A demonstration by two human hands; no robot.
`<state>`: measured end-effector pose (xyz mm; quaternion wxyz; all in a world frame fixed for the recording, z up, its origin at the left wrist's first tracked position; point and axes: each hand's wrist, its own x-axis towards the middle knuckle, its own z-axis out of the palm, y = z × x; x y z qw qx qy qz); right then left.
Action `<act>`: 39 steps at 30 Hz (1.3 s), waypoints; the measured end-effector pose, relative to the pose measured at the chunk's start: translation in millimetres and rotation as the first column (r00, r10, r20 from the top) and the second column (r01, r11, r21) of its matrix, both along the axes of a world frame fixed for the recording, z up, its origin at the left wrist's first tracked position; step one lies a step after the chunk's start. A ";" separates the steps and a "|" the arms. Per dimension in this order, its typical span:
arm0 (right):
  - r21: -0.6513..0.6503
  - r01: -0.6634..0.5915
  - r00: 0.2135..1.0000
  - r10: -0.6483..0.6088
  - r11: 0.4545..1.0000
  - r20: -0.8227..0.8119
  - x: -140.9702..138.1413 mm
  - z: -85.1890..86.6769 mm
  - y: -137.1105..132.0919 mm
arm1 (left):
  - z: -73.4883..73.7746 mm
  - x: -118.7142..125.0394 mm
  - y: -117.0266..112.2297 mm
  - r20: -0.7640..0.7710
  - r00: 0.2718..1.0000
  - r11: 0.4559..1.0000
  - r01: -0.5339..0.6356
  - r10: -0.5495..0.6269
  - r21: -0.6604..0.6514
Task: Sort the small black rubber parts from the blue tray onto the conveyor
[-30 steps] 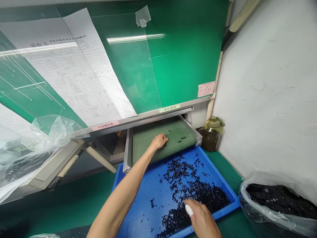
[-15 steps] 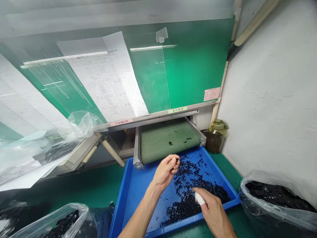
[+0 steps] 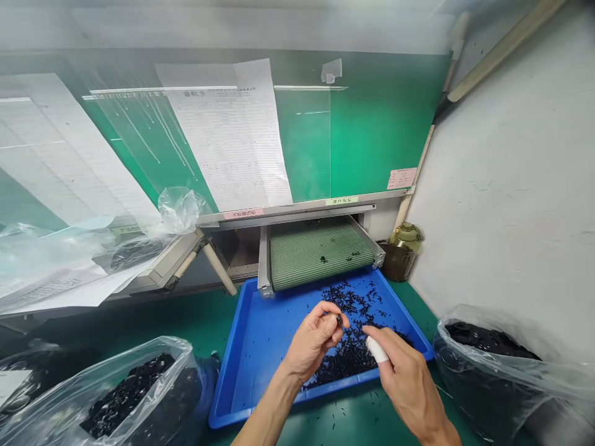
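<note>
Over the blue tray, my left hand is closed, pinching a small black part between thumb and fingertips. My right hand is just to its right, with thumb and index finger drawn together. A white wrap covers its thumb. Whether anything sits between those fingertips is hidden. Many small black pieces lie scattered and heaped in the tray beneath both hands. The green conveyor belt ends above the tray's far side, with a few black bits on it.
Clear plastic bags of black parts stand on both sides, a left bag and a right bag. A brownish jug is by the wall. Papers hang on the green panel. Loose bits lie on the green surface in front.
The view has shifted, with the tray's near edge and the left bag showing more. My left hand has turned slightly, and its black part shows more plainly. Both hands are slightly closer together.
</note>
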<state>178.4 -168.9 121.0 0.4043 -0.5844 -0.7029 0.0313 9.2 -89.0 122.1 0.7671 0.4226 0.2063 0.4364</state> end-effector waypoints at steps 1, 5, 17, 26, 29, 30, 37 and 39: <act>0.006 -0.007 1.000 0.007 1.000 0.008 -1.1 1.7 -0.1 | 0.5 -1.3 -1.6 0.006 1.000 1.000 0.004 -0.004 0.002; 0.002 -0.022 1.000 0.022 1.000 0.021 -6.9 2.4 -0.7 | 2.6 -8.0 -6.0 0.012 1.000 1.000 0.003 -0.003 -0.009; 0.002 -0.090 0.995 0.090 0.996 0.053 -19.2 4.0 -3.7 | 2.6 -23.1 -20.4 -0.028 0.999 0.999 -0.033 0.033 -0.005; 0.095 -0.168 0.972 0.149 0.981 0.181 -31.6 16.9 -2.2 | -1.2 -33.2 -19.1 -0.192 0.974 0.992 -0.110 0.119 0.054; 0.110 -0.211 0.961 0.186 0.971 0.206 -37.5 21.3 -1.0 | -2.9 -36.0 -18.5 -0.224 0.968 0.991 -0.099 0.116 0.085; 0.110 -0.219 0.958 0.192 0.970 0.212 -39.1 22.5 -0.7 | -3.3 -37.0 -18.4 -0.238 0.964 0.991 -0.096 0.116 0.094; 0.092 -0.248 0.924 0.207 0.964 0.321 -45.7 31.4 -0.6 | -1.0 -41.5 -17.9 -0.296 0.946 0.984 -0.089 0.133 0.156; 0.101 -0.237 0.916 0.187 0.966 0.355 -46.7 34.0 -0.2 | 1.0 -42.6 -16.9 -0.317 0.939 0.981 -0.077 0.132 0.180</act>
